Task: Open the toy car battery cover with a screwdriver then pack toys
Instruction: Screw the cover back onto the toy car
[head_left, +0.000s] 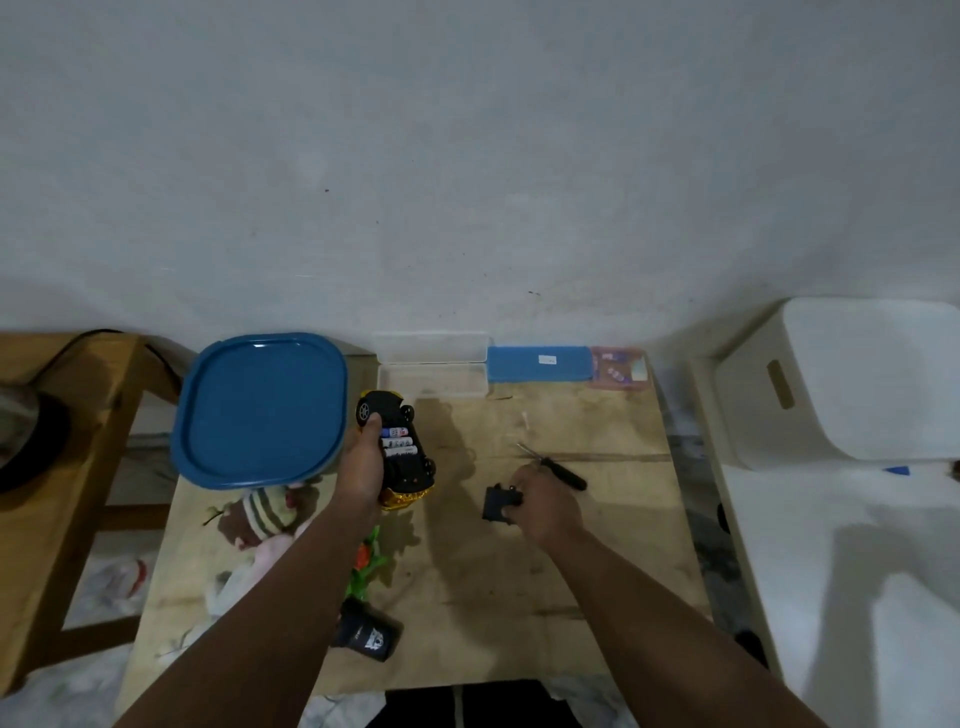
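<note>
My left hand (363, 462) grips a yellow and black toy car (402, 457), held upside down above the table. Its battery bay is uncovered and three batteries show. My right hand (545, 501) holds the black battery cover (498, 504) just over the table. A black-handled screwdriver (558, 467) lies on the table right behind that hand. Whether the fingers touch it I cannot tell.
A container with a blue lid (260, 410) stands at the table's (597, 571) back left. A clear case (431, 364), a blue case (537, 364) and a pink packet (618, 369) line the back edge. Plush toys (265, 514), a green toy (366, 566) and a black cup (366, 631) lie near my left arm.
</note>
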